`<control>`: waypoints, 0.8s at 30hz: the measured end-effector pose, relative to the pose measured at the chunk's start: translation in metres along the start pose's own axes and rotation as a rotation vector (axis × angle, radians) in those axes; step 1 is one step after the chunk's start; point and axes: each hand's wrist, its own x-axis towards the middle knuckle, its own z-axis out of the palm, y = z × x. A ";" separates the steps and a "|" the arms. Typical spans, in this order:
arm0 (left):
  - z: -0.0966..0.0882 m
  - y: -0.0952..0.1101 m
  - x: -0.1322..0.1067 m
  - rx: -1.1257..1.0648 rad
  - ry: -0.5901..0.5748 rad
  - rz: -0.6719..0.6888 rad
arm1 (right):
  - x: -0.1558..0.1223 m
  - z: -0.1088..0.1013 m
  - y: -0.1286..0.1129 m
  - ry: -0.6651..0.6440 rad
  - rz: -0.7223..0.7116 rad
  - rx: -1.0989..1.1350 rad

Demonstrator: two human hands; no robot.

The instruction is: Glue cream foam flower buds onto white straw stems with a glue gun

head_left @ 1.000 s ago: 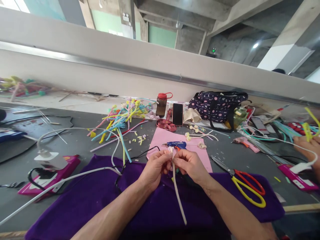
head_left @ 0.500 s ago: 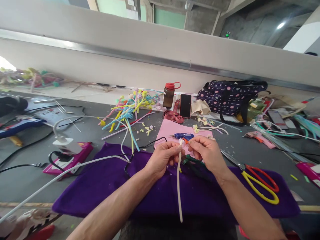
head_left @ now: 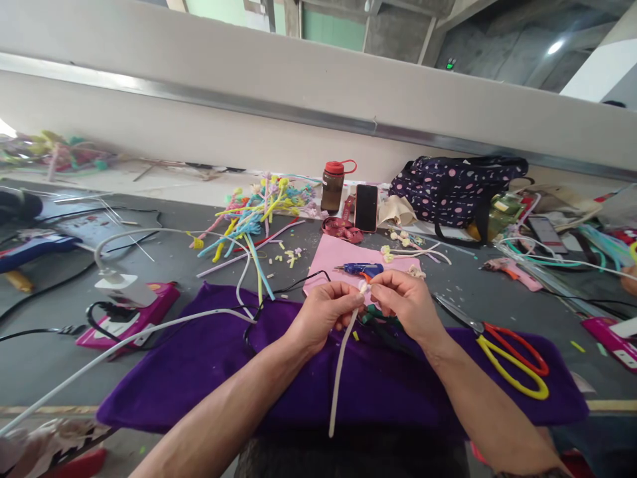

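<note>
Between thumb and fingers, my left hand (head_left: pixel 326 311) pinches a cream pipe cleaner (head_left: pixel 340 375) near its top, and the stem hangs down over the purple cloth (head_left: pixel 199 372). A small white and pale fluffy flower head (head_left: pixel 364 287) shows at the stem's upper end. My right hand (head_left: pixel 405 302) is closed at this flower head, thumb and forefinger pressed to its right side; the fingertips partly cover it. Just behind the hands, a blue glue gun (head_left: pixel 361 268) with an orange trigger lies on a pink sheet (head_left: pixel 331 255).
Large scissors (head_left: pixel 515 358) with red and yellow handles lie to the right. Several coloured pipe-cleaner stems (head_left: pixel 253 222) are heaped back left. A bottle (head_left: pixel 332 189), phone (head_left: pixel 366 207) and patterned bag (head_left: pixel 455 199) stand behind. A magenta power strip (head_left: pixel 162 302) with cables is on the left.
The hanging end of the pipe cleaner has swung to the left. My right fingers have moved slightly left, against the flower head. The camera view has shifted a little.
</note>
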 end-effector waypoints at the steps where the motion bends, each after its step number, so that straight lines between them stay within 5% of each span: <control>1: 0.000 0.000 0.000 0.007 0.000 0.002 | 0.000 0.000 0.000 0.000 -0.003 -0.006; 24: -0.001 -0.001 0.001 0.069 0.014 0.050 | 0.005 -0.004 0.009 0.021 -0.019 0.055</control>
